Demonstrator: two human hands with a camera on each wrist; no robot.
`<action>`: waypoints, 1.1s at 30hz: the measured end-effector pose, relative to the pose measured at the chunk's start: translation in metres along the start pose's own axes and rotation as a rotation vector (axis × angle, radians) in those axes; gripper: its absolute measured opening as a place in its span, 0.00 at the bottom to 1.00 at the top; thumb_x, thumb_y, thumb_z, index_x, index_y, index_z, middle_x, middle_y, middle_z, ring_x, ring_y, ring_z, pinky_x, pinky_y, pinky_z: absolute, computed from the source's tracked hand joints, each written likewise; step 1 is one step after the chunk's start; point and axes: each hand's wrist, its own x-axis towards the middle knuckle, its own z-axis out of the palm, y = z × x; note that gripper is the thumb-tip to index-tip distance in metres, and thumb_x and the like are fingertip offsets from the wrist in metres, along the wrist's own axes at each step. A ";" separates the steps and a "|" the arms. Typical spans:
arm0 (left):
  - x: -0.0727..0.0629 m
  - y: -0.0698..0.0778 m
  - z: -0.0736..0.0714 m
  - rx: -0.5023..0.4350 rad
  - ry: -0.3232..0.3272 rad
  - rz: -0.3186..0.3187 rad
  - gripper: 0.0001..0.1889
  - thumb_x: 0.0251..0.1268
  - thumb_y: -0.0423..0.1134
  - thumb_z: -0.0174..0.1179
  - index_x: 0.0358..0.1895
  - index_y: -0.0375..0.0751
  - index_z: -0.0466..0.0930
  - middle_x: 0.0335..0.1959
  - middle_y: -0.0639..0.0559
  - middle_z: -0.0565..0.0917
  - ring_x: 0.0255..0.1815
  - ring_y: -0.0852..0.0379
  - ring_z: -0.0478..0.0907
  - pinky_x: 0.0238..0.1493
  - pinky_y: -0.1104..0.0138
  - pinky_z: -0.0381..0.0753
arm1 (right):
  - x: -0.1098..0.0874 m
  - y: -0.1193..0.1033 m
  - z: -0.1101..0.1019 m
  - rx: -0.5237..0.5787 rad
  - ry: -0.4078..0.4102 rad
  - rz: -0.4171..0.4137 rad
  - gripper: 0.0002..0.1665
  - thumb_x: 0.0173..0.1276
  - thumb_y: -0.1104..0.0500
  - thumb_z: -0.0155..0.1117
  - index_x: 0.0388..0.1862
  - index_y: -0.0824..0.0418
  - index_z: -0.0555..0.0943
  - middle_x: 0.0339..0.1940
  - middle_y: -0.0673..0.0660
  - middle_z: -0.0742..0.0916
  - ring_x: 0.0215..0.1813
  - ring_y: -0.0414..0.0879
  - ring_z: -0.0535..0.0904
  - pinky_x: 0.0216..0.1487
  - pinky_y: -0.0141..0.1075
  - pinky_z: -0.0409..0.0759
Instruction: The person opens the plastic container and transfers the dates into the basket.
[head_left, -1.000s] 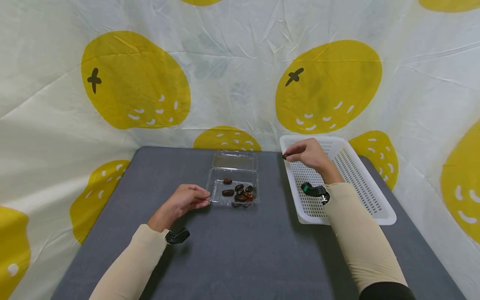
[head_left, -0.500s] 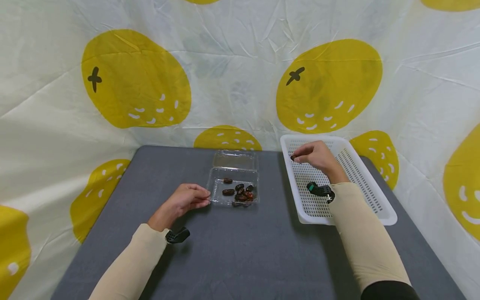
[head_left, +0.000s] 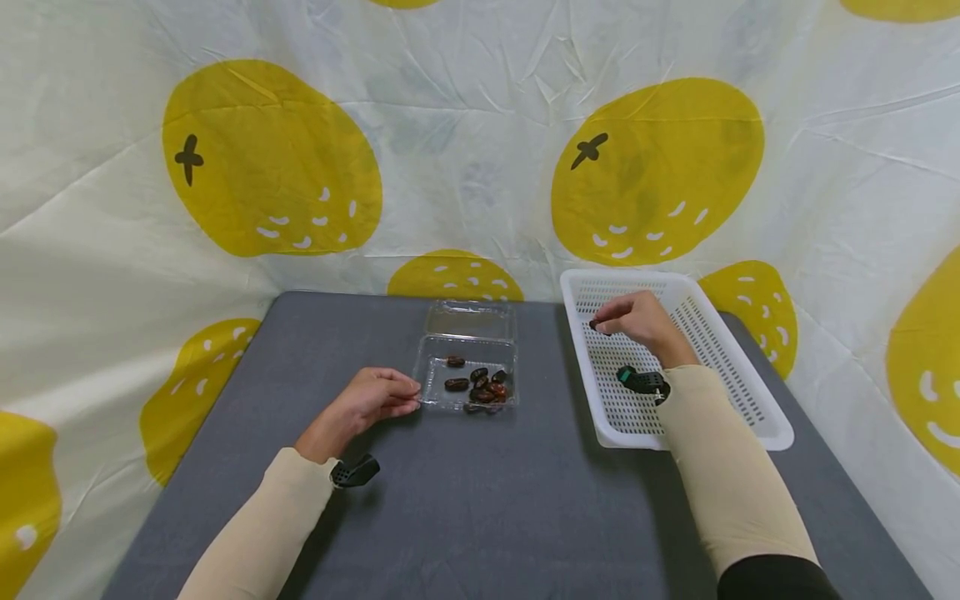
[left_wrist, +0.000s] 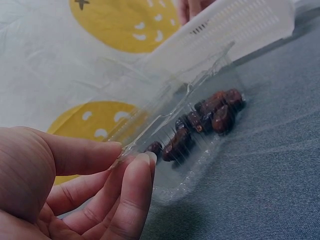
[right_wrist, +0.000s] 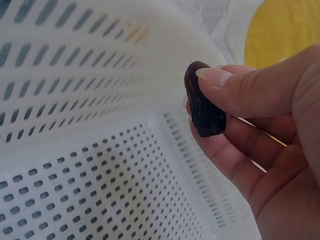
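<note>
My left hand pinches the near left rim of a clear plastic clamshell box between thumb and fingertips. The box's lid is folded back away from me. Several brown dates lie in the box, most of them heaped toward its right side. My right hand is over the far left part of a white perforated basket. Between its thumb and fingers it pinches one dark date, held apart from the basket's floor in the right wrist view.
Both containers stand on a table with a grey cloth; the basket is at the right, the box near the middle. A white curtain with yellow fruit prints hangs behind and at both sides.
My right hand has carried the date from above the basket's left rim rightward and lower, over the inside. The left hand and the box stay put.
</note>
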 end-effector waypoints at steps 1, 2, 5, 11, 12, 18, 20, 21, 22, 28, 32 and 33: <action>0.000 0.000 0.000 0.000 0.000 0.000 0.19 0.70 0.27 0.65 0.58 0.17 0.77 0.30 0.48 0.89 0.28 0.60 0.87 0.34 0.70 0.90 | 0.000 0.002 0.000 -0.001 0.001 0.012 0.17 0.66 0.61 0.75 0.52 0.67 0.88 0.48 0.63 0.93 0.43 0.43 0.86 0.51 0.34 0.79; 0.000 0.000 0.000 0.000 0.001 -0.001 0.19 0.70 0.27 0.65 0.58 0.17 0.77 0.30 0.48 0.89 0.27 0.60 0.87 0.34 0.70 0.90 | 0.000 0.004 0.000 -0.003 0.001 0.024 0.17 0.66 0.61 0.75 0.52 0.67 0.88 0.48 0.62 0.93 0.43 0.44 0.86 0.51 0.35 0.80; 0.000 -0.001 0.000 -0.001 0.007 -0.001 0.17 0.70 0.27 0.65 0.57 0.18 0.78 0.30 0.48 0.89 0.27 0.59 0.87 0.34 0.70 0.90 | 0.001 0.008 0.001 -0.011 -0.003 0.054 0.17 0.67 0.60 0.75 0.52 0.66 0.88 0.49 0.62 0.92 0.46 0.48 0.85 0.54 0.39 0.79; 0.001 -0.001 0.000 -0.002 0.027 -0.016 0.09 0.70 0.27 0.65 0.48 0.26 0.85 0.31 0.47 0.90 0.28 0.58 0.88 0.35 0.69 0.90 | 0.002 0.019 0.002 -0.047 -0.008 0.085 0.17 0.66 0.58 0.75 0.51 0.63 0.89 0.49 0.62 0.92 0.51 0.53 0.82 0.58 0.44 0.78; 0.001 -0.002 0.000 0.000 0.027 -0.017 0.08 0.70 0.27 0.65 0.47 0.27 0.85 0.32 0.47 0.90 0.28 0.58 0.88 0.35 0.69 0.91 | 0.003 0.021 0.002 -0.051 -0.008 0.086 0.17 0.66 0.58 0.75 0.51 0.63 0.89 0.49 0.62 0.92 0.50 0.54 0.82 0.59 0.45 0.78; 0.000 -0.001 -0.001 0.007 0.012 -0.001 0.06 0.70 0.28 0.65 0.46 0.28 0.86 0.31 0.48 0.90 0.28 0.58 0.88 0.35 0.68 0.91 | 0.003 0.025 0.003 -0.066 -0.004 0.110 0.16 0.67 0.58 0.74 0.51 0.63 0.89 0.50 0.63 0.91 0.51 0.56 0.82 0.62 0.51 0.79; 0.000 -0.001 -0.001 0.008 0.011 0.001 0.06 0.70 0.28 0.65 0.46 0.28 0.86 0.31 0.47 0.90 0.28 0.58 0.88 0.35 0.68 0.91 | 0.004 0.026 0.003 -0.071 -0.006 0.123 0.16 0.67 0.58 0.74 0.51 0.63 0.89 0.51 0.64 0.91 0.52 0.57 0.81 0.63 0.54 0.79; 0.000 -0.001 -0.001 0.006 0.016 -0.002 0.06 0.70 0.28 0.65 0.46 0.28 0.86 0.31 0.47 0.90 0.28 0.58 0.88 0.35 0.68 0.91 | 0.004 0.027 0.003 -0.075 -0.011 0.130 0.16 0.67 0.57 0.74 0.51 0.63 0.89 0.52 0.65 0.90 0.52 0.57 0.81 0.64 0.54 0.79; 0.000 -0.002 0.000 0.007 0.020 -0.005 0.06 0.70 0.28 0.65 0.45 0.28 0.86 0.31 0.47 0.90 0.28 0.58 0.88 0.34 0.68 0.91 | 0.004 0.028 0.003 -0.081 -0.015 0.138 0.16 0.67 0.57 0.74 0.51 0.63 0.89 0.52 0.65 0.90 0.53 0.58 0.80 0.64 0.55 0.78; 0.002 -0.003 0.000 0.007 0.021 -0.003 0.09 0.70 0.28 0.65 0.48 0.26 0.84 0.30 0.49 0.89 0.28 0.59 0.88 0.34 0.69 0.90 | 0.005 0.035 0.003 -0.130 -0.033 0.141 0.16 0.68 0.56 0.74 0.51 0.63 0.89 0.51 0.65 0.90 0.51 0.58 0.81 0.61 0.53 0.80; 0.001 -0.004 -0.001 0.012 0.009 0.005 0.13 0.70 0.28 0.65 0.52 0.22 0.81 0.29 0.49 0.89 0.28 0.59 0.87 0.34 0.70 0.90 | 0.005 0.040 0.003 -0.149 -0.033 0.120 0.16 0.67 0.57 0.73 0.50 0.64 0.89 0.47 0.64 0.91 0.46 0.55 0.84 0.55 0.47 0.81; 0.001 -0.004 -0.001 0.013 0.010 0.003 0.14 0.70 0.28 0.65 0.54 0.21 0.80 0.29 0.49 0.89 0.28 0.59 0.87 0.34 0.69 0.90 | 0.005 0.041 0.004 -0.149 -0.034 0.115 0.16 0.67 0.57 0.73 0.50 0.65 0.89 0.47 0.64 0.91 0.46 0.54 0.84 0.54 0.46 0.81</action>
